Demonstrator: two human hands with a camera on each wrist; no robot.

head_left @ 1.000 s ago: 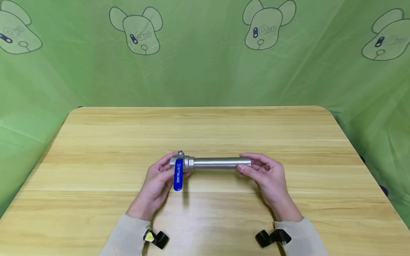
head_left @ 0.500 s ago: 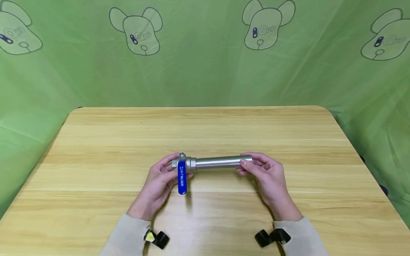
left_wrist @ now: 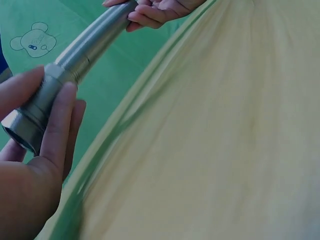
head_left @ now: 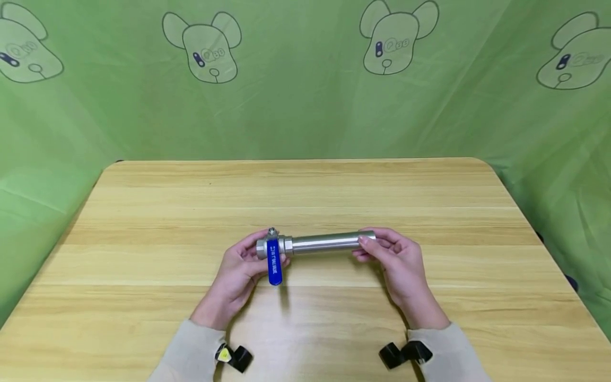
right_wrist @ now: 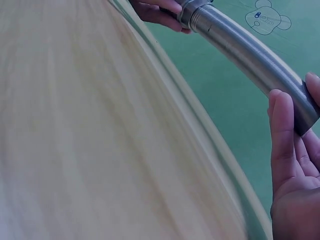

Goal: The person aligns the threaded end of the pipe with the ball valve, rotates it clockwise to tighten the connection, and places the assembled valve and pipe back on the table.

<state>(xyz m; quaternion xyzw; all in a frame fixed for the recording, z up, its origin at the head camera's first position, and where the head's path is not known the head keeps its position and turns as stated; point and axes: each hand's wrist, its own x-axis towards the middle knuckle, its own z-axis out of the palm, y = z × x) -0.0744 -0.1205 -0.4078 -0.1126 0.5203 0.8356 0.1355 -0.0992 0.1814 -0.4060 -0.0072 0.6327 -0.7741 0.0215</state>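
Note:
A steel ball valve with a blue lever is joined to the left end of a smooth metal pipe. The lever points toward the person, crosswise to the pipe. My left hand grips the valve body, thumb in front and fingers behind. At the pipe's far end my right hand pinches it between thumb and fingers. Valve and pipe are held up over the table, the pipe's right end slightly higher. Some threads show beside the valve in the right wrist view, where the pipe enters it.
A wood-grain table spreads under both hands, with rounded far corners. Green cloth printed with bear heads hangs behind and at the sides. Black camera mounts sit at both sleeve cuffs.
The valve and pipe have shifted slightly right and tilted, the pipe's right end rising. The lever's lower end has swung a little to the right. Both hands keep their hold.

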